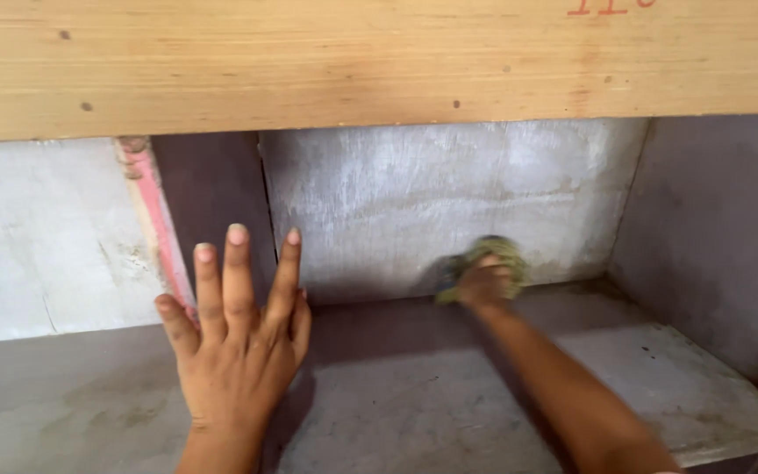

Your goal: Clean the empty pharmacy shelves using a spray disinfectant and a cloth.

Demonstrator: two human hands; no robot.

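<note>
One crumpled green-yellow rag [495, 256] sits clamped in right hand [482, 285]; left hand [237, 338] lies spread flat.

Red stamped marking [613, 5] at top edge of pale wooden board [309, 61], upper right, partly cut off, no packages, no screens

The right hand [482, 285] covers most of the green cloth [495, 256], both blurred. The wooden board [309, 61] runs past the top edge, its red marking cut off.
</note>
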